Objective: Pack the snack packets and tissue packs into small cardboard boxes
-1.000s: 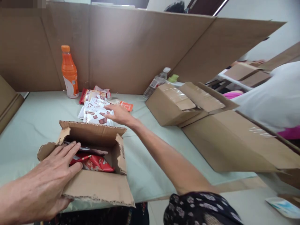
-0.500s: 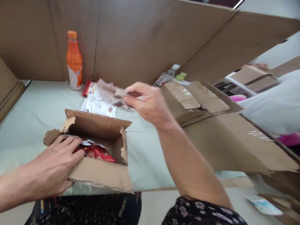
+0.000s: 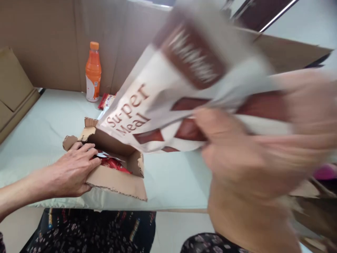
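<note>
Close to the camera, my right hand point(image 3: 252, 151) grips a white and brown pouch point(image 3: 163, 91) printed "Su-per Meal"; hand and pouch are blurred by motion. My left hand point(image 3: 76, 167) rests over the left side of a small open cardboard box point(image 3: 118, 182), its fingers bent over the wall and reaching inside. Inside the box lie a red packet point(image 3: 116, 164) and something white and flat. The pouch covers the box's far right wall and much of the table behind it.
An orange bottle point(image 3: 93, 73) stands upright against the cardboard back wall point(image 3: 39, 35). Beside it lies a small red packet point(image 3: 105, 101), with a bit of white packaging below. A cardboard panel point(image 3: 15, 84) rises at the left of the pale green covered table point(image 3: 171, 182).
My right hand has lifted the pouch from the packets at the back and brought it up close to the camera. My left hand stays on the box.
</note>
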{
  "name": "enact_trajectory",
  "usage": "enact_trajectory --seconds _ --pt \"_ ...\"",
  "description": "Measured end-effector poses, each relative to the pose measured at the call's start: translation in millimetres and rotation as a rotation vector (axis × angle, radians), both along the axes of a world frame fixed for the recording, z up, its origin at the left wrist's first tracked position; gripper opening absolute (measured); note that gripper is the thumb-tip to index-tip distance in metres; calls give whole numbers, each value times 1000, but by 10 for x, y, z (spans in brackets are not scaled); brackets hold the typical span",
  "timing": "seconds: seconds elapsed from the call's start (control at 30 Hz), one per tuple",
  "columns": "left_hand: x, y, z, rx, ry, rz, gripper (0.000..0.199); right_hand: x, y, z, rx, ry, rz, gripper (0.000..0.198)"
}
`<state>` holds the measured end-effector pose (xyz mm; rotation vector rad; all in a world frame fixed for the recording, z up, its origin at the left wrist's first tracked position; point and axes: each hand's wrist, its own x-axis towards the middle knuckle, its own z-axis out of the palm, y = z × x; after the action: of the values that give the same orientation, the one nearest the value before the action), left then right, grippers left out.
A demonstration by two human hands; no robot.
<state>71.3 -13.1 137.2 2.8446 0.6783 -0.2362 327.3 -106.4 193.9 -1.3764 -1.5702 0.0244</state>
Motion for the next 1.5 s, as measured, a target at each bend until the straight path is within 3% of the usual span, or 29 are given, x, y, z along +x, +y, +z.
enact_trajectory --seconds 0.1,0.23,0.33,0.47,0.63,0.77,0.87,1.0,1.07,1.17,1.23,1.3,1.37,1.43,1.5 --pt "5 6 -18 -7 15 16 41 -36 146 -118 89 86 44 12" --pt "-17 8 -59 2 -50 -8 41 -20 295 -360 -57 27 64 6" --pt "-37 10 -88 17 -110 -30 43 7 325 -439 -81 -15 0 5" --pt "-49 -1 -114 31 -121 -31 41 -7 323 -473 -6 -21 -49 7" --pt "-91 -4 -135 33 -133 -72 47 -46 325 -569 70 97 -2 8" --pt "-173 27 -35 -68 -173 -93 69 15 327 -612 146 247 -49 14" --pt "-251 43 86 -180 -312 32 80 99 315 -557 270 326 -108 17" --pt "-263 41 170 -148 -758 352 43 110 266 -369 313 355 -125 23" --pt "-194 34 191 -149 -968 421 37 42 241 -268 313 359 -63 21" --pt "-34 27 236 -422 -1139 349 43 -105 222 -152 316 362 19 17" --pt "65 27 266 -677 -1149 290 30 -176 225 -108 311 398 83 16" --pt "135 25 281 -831 -1163 284 24 -195 227 -98 255 450 215 22" --pt "180 17 277 -877 -1243 313 25 -171 214 -123 167 477 379 39" --pt "209 7 262 -883 -1309 340 28 -133 174 -174 75 411 428 52" --pt "222 0 245 -850 -1245 290 27 -103 116 -236 45 281 352 37"
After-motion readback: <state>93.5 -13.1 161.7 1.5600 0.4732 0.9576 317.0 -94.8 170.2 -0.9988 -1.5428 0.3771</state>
